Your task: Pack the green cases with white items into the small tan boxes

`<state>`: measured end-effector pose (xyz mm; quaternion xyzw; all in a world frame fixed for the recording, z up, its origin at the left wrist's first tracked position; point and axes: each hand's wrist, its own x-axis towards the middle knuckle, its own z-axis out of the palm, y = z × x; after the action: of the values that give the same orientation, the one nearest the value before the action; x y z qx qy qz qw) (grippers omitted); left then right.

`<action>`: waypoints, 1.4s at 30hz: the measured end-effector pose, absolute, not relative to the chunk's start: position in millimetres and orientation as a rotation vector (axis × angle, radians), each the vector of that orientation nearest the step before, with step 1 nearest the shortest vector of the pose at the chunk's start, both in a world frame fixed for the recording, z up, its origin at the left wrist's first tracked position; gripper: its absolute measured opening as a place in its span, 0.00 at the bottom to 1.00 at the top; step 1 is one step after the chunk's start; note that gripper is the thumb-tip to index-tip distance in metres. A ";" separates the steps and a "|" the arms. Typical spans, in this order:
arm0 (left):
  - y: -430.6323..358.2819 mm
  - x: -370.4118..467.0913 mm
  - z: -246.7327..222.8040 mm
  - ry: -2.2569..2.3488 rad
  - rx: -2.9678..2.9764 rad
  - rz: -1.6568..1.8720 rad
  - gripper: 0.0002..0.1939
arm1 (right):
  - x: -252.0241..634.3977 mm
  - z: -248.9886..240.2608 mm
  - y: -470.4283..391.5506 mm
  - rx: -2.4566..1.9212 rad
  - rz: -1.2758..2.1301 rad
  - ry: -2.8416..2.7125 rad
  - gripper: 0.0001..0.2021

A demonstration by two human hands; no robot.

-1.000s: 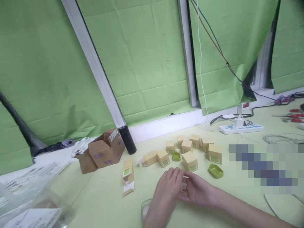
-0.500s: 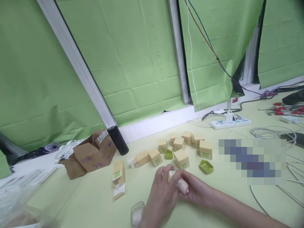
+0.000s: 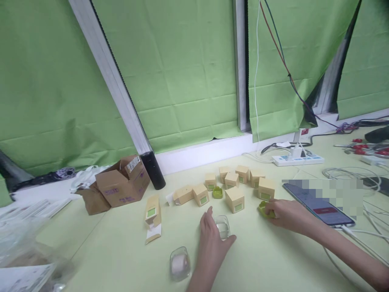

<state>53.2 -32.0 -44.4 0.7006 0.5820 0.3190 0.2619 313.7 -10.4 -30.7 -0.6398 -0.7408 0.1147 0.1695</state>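
Observation:
My left hand (image 3: pixel 211 239) is open on the pale green table, thumb and fingers spread beside a clear container (image 3: pixel 223 228). I cannot tell whether it touches that container. My right hand (image 3: pixel 284 214) is closed on a small olive-green tray (image 3: pixel 265 209), whose right side is covered by the fingers. Left of my left hand is another clear container (image 3: pixel 180 263) with a pale pink item inside. A second olive-green tray (image 3: pixel 217 192) lies among the small yellow boxes (image 3: pixel 235 199).
An opened yellow box (image 3: pixel 152 211) lies to the left, near a brown carton (image 3: pixel 123 184) and a black cylinder (image 3: pixel 152 170). To the right are a phone (image 3: pixel 319 207), loose white cables and a power strip (image 3: pixel 299 159). Clear plastic wrapping (image 3: pixel 30 253) covers the lower left.
My hands, together around a pale item before, are now apart. My right hand has moved right and gripped the olive-green tray. A clear container now shows beside my opened left hand.

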 end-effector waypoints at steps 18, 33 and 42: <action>-40.6 54.6 -19.3 0.612 0.775 1.296 0.10 | 224.8 -27.9 -11.7 -0.947 1.679 -0.643 0.02; -37.9 53.8 -15.2 0.665 0.787 1.175 0.10 | 231.4 -29.2 -4.8 -0.969 1.610 -0.493 0.14; -40.6 55.8 -19.0 0.672 0.806 1.099 0.12 | 229.1 -10.3 -19.3 -1.159 1.274 -1.082 0.19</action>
<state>55.8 -40.6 -19.0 0.3652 0.3045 0.4980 0.7252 229.1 -19.3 -10.3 -0.4848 -0.4526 0.5328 0.5257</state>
